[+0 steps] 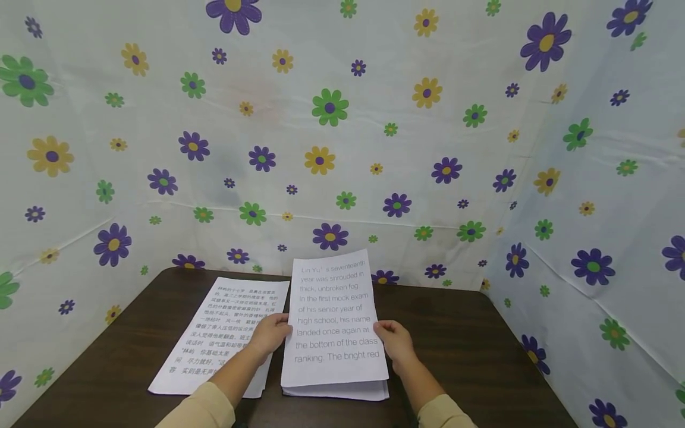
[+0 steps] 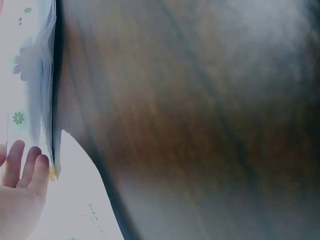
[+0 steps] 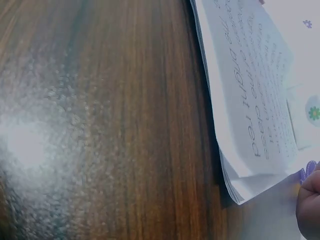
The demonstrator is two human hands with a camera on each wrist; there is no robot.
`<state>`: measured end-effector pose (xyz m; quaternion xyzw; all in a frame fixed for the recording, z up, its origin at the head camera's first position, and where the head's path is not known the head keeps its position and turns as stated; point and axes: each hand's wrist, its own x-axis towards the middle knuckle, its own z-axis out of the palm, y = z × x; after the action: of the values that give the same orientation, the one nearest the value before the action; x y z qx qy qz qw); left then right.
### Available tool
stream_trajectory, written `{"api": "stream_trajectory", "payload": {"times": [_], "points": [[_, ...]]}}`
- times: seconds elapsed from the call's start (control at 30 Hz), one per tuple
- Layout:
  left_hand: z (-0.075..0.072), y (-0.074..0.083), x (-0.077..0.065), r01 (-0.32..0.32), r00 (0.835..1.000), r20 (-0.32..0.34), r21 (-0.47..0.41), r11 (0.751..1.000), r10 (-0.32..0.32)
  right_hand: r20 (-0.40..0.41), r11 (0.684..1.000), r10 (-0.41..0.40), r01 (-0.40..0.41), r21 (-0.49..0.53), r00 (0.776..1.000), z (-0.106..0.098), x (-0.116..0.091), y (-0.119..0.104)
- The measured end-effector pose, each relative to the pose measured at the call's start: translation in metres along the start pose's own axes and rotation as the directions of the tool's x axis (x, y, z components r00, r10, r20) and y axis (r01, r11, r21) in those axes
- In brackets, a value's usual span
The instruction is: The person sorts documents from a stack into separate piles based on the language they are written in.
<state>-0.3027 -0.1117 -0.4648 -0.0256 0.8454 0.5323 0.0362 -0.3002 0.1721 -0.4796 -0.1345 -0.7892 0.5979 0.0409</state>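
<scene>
A stack of printed sheets (image 1: 332, 368) with large English text is tilted up from the table, its upper end raised. My left hand (image 1: 269, 336) grips its left edge and my right hand (image 1: 396, 345) pinches its right edge, thumb at the front. At the near end the upper sheets part slightly from those beneath. Left of it lies a second stack of sheets (image 1: 206, 333) with Chinese text, partly covered by my left hand and forearm. The right wrist view shows the English sheets (image 3: 250, 125) edge-on, beside part of my right hand (image 3: 309, 205). Several fingers of my left hand (image 2: 22, 195) appear in the left wrist view.
The dark wooden table (image 1: 460, 339) has its far edge close to a white flowered cloth (image 1: 332, 137). This cloth also hangs along the left and right sides. Light glares off the tabletop in the right wrist view.
</scene>
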Motion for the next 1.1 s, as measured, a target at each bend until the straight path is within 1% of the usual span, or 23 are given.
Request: {"api": "stream_trajectory", "payload": {"times": [0.07, 0.13, 0.3, 0.43, 0.6, 0.73, 0.97, 1.1], "points": [[-0.001, 0.000, 0.000, -0.007, 1.000, -0.008, 0.008, 1.000, 0.007, 0.000, 1.000, 0.002, -0.002, -0.002, 1.000, 0.000, 0.000, -0.001], [-0.001, 0.000, 0.001, -0.007, 1.000, -0.011, -0.003, 1.000, 0.007, 0.000, 1.000, -0.002, 0.002, -0.006, 1.000, 0.000, 0.000, -0.001], [-0.003, -0.001, 0.000, -0.004, 1.000, -0.007, -0.068, 0.998, 0.004, 0.023, 0.999, -0.045, 0.045, -0.006, 0.999, -0.003, 0.001, -0.003], [-0.006, 0.003, 0.000, -0.028, 1.000, -0.001, -0.121, 0.992, 0.028, 0.054, 0.998, -0.069, 0.068, 0.013, 0.996, -0.009, 0.000, -0.008], [-0.007, 0.008, 0.001, -0.044, 0.999, 0.006, -0.197, 0.979, 0.046, 0.088, 0.998, -0.061, 0.058, 0.034, 0.994, -0.018, 0.001, -0.014], [-0.005, 0.011, 0.002, -0.050, 0.998, 0.019, -0.250, 0.967, 0.056, 0.096, 0.998, -0.046, 0.041, 0.047, 0.994, -0.025, 0.001, -0.017], [0.000, 0.018, 0.003, -0.048, 0.998, 0.028, -0.255, 0.966, 0.057, 0.103, 0.996, -0.071, 0.065, 0.067, 0.992, -0.035, 0.001, -0.020], [0.002, 0.022, 0.004, -0.054, 0.997, 0.036, -0.258, 0.965, 0.065, 0.097, 0.997, -0.065, 0.059, 0.059, 0.993, -0.041, 0.000, -0.021]]}}
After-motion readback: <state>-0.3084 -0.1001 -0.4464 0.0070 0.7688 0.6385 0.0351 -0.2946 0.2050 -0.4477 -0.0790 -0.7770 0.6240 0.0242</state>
